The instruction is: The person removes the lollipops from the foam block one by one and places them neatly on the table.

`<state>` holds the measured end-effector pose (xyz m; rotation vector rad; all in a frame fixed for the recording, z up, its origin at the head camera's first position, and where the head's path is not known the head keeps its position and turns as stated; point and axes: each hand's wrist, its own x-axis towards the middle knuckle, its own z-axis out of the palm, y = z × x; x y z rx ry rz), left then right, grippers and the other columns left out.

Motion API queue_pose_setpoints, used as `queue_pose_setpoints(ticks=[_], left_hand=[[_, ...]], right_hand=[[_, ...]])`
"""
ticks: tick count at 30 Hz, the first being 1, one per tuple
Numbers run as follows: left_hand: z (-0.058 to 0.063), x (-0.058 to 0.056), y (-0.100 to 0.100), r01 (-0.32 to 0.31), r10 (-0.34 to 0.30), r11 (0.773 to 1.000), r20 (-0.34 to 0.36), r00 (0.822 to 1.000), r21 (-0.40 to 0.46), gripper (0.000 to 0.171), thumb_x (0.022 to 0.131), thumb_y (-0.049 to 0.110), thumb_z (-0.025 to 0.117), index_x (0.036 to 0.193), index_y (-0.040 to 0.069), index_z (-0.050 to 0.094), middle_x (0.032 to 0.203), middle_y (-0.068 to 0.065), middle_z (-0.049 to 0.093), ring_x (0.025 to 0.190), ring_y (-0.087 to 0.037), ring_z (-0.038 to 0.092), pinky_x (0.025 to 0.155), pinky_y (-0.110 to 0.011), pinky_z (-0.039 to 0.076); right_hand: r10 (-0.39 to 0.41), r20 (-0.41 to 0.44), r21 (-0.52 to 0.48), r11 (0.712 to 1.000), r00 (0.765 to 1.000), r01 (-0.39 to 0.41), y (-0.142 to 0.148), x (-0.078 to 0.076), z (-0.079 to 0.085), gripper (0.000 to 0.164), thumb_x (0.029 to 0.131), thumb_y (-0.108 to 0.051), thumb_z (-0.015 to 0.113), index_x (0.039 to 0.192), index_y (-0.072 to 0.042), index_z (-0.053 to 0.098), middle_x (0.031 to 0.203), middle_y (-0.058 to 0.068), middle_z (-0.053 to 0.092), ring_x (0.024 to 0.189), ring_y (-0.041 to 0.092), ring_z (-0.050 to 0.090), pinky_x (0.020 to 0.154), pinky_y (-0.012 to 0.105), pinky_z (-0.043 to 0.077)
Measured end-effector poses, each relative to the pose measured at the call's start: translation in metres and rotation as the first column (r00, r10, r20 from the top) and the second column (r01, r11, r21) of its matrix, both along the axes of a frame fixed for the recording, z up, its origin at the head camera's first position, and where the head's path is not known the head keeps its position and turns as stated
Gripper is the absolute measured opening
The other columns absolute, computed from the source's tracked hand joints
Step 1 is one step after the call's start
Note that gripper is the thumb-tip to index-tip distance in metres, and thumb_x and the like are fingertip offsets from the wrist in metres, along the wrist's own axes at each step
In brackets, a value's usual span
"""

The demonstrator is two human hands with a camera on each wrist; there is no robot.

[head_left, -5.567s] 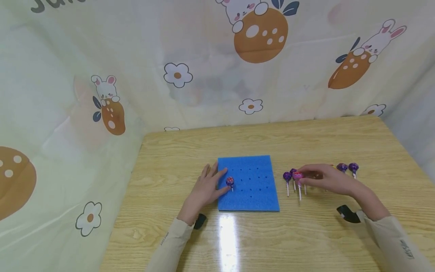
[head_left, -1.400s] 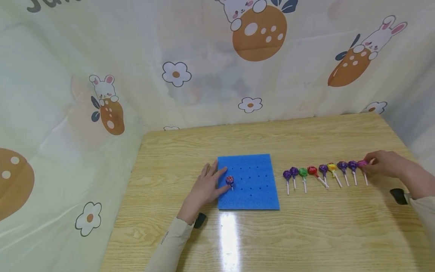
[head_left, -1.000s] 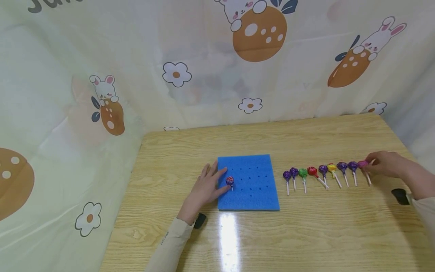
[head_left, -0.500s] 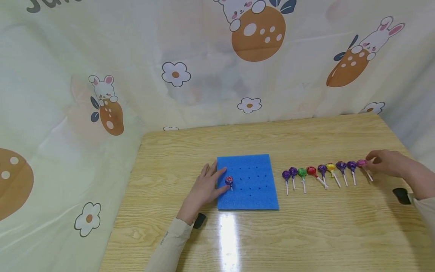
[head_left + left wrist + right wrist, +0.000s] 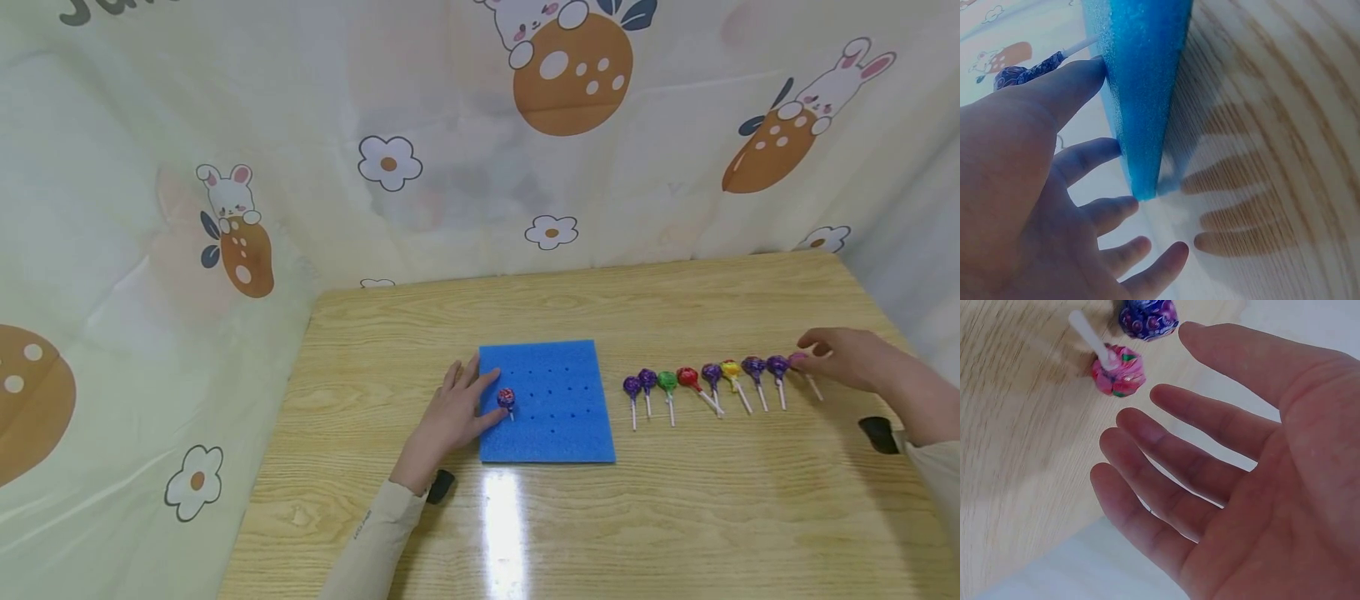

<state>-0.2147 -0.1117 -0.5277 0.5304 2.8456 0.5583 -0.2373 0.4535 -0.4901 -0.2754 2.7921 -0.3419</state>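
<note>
My left hand (image 5: pixel 446 421) rests at the left edge of a blue foam board (image 5: pixel 555 447) dotted with small holes. Its thumb and index fingertip touch the foam, fingers spread. Between them a lollipop in a patterned wrapper (image 5: pixel 507 398) stands upright, stick in the board; the left wrist view shows that lollipop (image 5: pixel 1013 77) beside the thumb. At the far right, my right hand (image 5: pixel 858 360) hovers over a pink lollipop (image 5: pixel 1119 375) lying on the table. In the right wrist view its fingers are extended and apart from the candy. A purple lollipop (image 5: pixel 1147 317) lies beside the pink one.
Several more lollipops lie in a row right of the board, including a green one (image 5: pixel 667 381), a red one (image 5: pixel 687 377) and a yellow one (image 5: pixel 731 372). They rest on a wooden table (image 5: pixel 645 517). A printed curtain (image 5: pixel 450 225) borders the back and left.
My right hand has carried the pink lollipop from near the board to the row's right end, let it go, and loosened its fingers. My left hand has stayed on the board.
</note>
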Motion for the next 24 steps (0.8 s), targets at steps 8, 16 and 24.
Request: queue_pose_setpoints(ticks=[8,16,24], left_hand=[[-0.001,-0.001,0.0,0.002,-0.002,1.0,0.004,1.0,0.001,0.069,0.097,0.052,0.06,0.156,0.025,0.039,0.17,-0.009,0.013,0.156,-0.042,0.009,0.115,-0.069,0.028],[0.0,0.0,0.0,0.002,-0.002,1.0,-0.002,1.0,0.0,0.069,0.097,0.053,0.06,0.156,0.024,0.04,0.17,-0.01,0.015,0.155,-0.043,0.01,0.114,-0.071,0.028],[0.0,-0.001,0.0,-0.003,0.003,1.0,0.006,1.0,-0.009,0.069,0.097,0.053,0.059,0.156,0.026,0.038,0.17,-0.009,0.013,0.156,-0.042,0.009,0.114,-0.07,0.028]], right_hand=[[-0.007,-0.034,-0.035,0.999,0.999,0.006,-0.009,0.002,-0.001,0.049,0.103,-0.024,0.057,0.125,0.02,0.051,0.11,0.043,0.06,0.101,0.057,0.06,0.077,0.058,0.054],[0.006,-0.074,-0.069,0.998,0.997,-0.011,-0.024,0.007,-0.002,0.048,0.101,-0.02,0.061,0.125,0.02,0.052,0.112,0.044,0.059,0.101,0.057,0.061,0.08,0.06,0.054],[0.015,-0.108,-0.084,0.996,0.994,-0.024,-0.042,0.008,-0.003,0.051,0.099,-0.023,0.064,0.128,0.017,0.054,0.116,0.043,0.06,0.1,0.053,0.064,0.081,0.06,0.054]])
